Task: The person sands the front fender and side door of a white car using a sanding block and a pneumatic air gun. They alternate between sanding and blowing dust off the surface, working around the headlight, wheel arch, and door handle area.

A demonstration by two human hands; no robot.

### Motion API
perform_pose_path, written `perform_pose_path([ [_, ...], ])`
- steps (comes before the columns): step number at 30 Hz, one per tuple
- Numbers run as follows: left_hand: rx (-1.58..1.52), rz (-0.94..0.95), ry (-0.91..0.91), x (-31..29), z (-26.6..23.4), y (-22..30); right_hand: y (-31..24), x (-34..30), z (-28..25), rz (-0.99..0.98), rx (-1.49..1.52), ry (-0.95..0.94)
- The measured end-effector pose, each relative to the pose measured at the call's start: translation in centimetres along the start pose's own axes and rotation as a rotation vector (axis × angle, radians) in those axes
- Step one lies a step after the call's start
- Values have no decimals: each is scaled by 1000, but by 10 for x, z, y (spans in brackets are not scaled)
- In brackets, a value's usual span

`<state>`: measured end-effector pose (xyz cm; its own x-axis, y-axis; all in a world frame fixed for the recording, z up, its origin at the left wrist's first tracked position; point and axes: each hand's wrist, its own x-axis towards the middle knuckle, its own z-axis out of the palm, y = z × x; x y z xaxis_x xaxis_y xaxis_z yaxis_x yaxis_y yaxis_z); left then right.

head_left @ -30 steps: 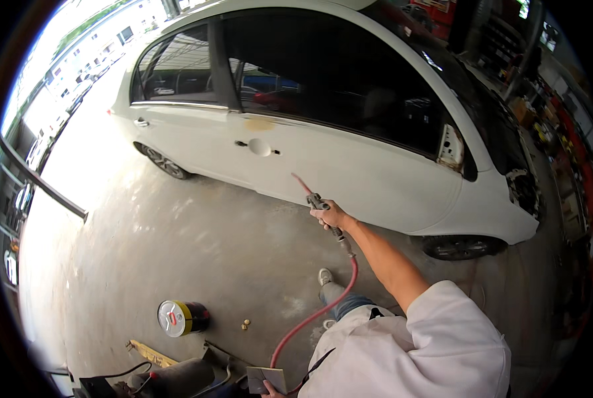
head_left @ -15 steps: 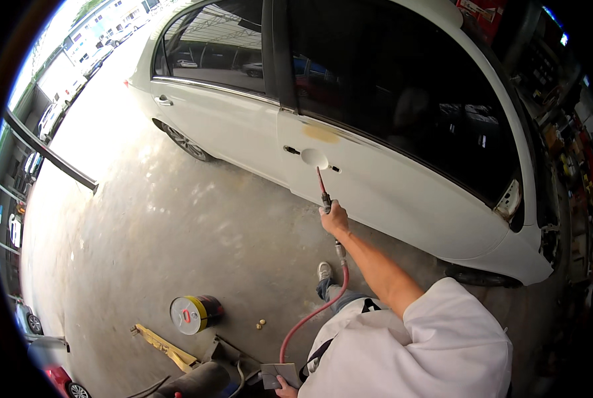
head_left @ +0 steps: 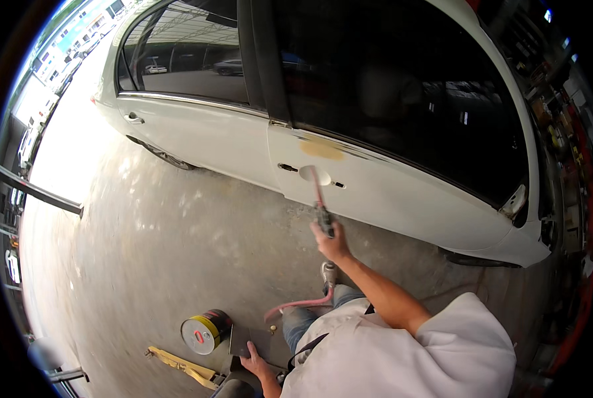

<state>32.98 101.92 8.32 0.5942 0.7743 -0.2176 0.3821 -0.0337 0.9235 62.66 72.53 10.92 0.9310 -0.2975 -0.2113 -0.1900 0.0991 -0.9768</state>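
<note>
My right hand (head_left: 333, 245) is wrapped round an air blow gun (head_left: 324, 220), its long thin reddish nozzle pointing at the white car's front door (head_left: 389, 192). The nozzle tip overlaps the round handle recess (head_left: 317, 176); whether it touches cannot be told. A reddish hose (head_left: 303, 303) hangs from the gun's lower end. Above the recess lies a tan patch (head_left: 321, 148) on the door, with scraped dark streaks beside it. Low in the picture, my left hand (head_left: 257, 366) grips a flat, dark, rectangular sheet (head_left: 240, 340), thumb on top.
On the concrete floor stand a yellow-and-black can (head_left: 203, 333) and a yellow metal bar (head_left: 182, 365), perhaps part of a jack. A dark post (head_left: 37, 191) juts in at left. Cluttered shelves (head_left: 562, 142) line the far right, beyond the car.
My right hand and the blow gun have drawn slightly down, away from the door. My left hand has come up and left with the sheet. The hose has swung, and the view has shifted.
</note>
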Motion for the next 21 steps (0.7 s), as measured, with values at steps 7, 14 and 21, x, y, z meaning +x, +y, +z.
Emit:
perform_pose_path([
  [7,-6,-59,-546,81,48,88,-26,-15,-75,18,173,570],
  [14,-236,-561,-1033,157,84,148,-42,5,65,-9,-132,91],
  [21,-249,-575,-1422,196,125,110,-18,-46,188,262,361,-389],
])
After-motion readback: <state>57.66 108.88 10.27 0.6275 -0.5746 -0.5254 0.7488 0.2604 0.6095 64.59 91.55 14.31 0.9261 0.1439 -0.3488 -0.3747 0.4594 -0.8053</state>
